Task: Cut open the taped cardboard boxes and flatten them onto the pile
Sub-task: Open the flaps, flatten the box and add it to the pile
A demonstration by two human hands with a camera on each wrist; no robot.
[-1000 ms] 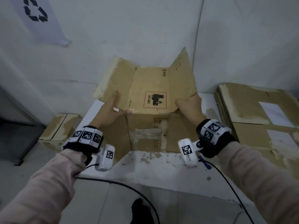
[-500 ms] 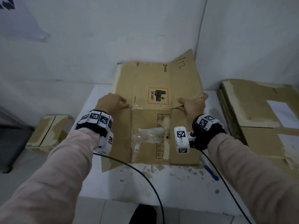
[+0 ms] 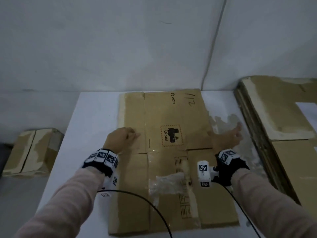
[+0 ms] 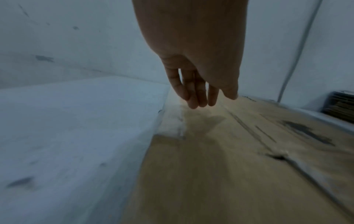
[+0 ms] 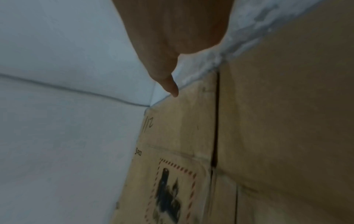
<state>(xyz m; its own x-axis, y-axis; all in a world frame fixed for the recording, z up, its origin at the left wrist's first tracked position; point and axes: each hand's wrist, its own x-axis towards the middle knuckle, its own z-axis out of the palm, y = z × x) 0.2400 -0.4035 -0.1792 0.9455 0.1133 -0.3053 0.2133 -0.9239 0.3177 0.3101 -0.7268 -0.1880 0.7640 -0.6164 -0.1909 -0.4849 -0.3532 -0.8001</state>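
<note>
Flattened brown cardboard box [image 3: 171, 152] with a red-dashed UN 3481 label lies flat on the white tabletop [image 3: 89, 121], long axis running away from the person toward the wall. Left hand [image 3: 122, 137] sits over the box's left flap; in the left wrist view its fingers [image 4: 193, 94] hang straight and close together just above the cardboard, holding nothing, contact unclear. Right hand [image 3: 226, 139] is at the box's right edge, reaching out over the bare tabletop toward the right, fingers loosely spread, gripping nothing; the right wrist view shows only one extended digit near the box's far corner. Stack of flattened brown cardboard sheets [image 3: 277, 127], the pile, lies directly right of the box, near but apart, a strip of tabletop between. Right hand is the nearer one to the pile. Judgement: flattening looks done, the next move likely carries the box sideways to the right onto the pile. A small taped brown cardboard box [image 3: 32, 152] waits low on the left, uncut.
</note>
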